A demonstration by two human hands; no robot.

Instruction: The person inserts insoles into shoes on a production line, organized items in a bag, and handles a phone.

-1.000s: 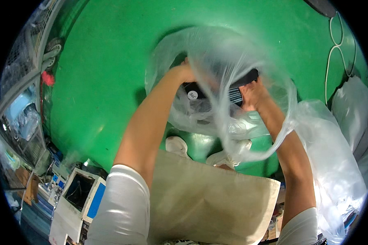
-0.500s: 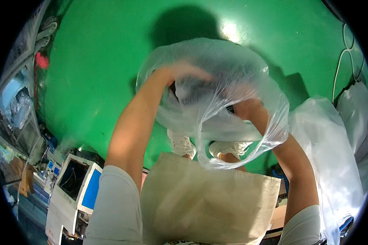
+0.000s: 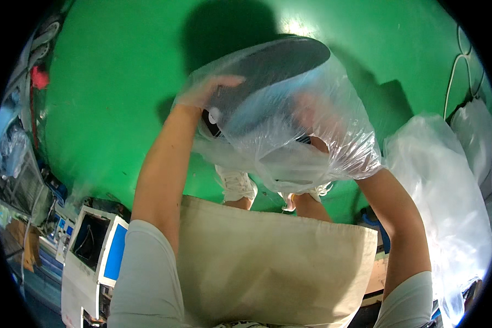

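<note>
Your left hand (image 3: 206,92) clasps the dark oval-topped unit (image 3: 281,61) at twelve o'clock inside the clear plastic bag (image 3: 356,147), I cannot tell how your right hand (image 3: 314,112) grips, and hard tugging could tear thin plastic.

Has left hand (image 3: 205,90) at the left end of a dark oval object (image 3: 284,60) in a clear bag (image 3: 347,131), and right hand (image 3: 314,112), blurred, inside the bag. Wears beige apron (image 3: 279,257) and white shoes (image 3: 238,186). Stands on green floor (image 3: 109,109), with plastic sheeting (image 3: 437,175) at right and a white box (image 3: 77,276) at lower left.
</note>
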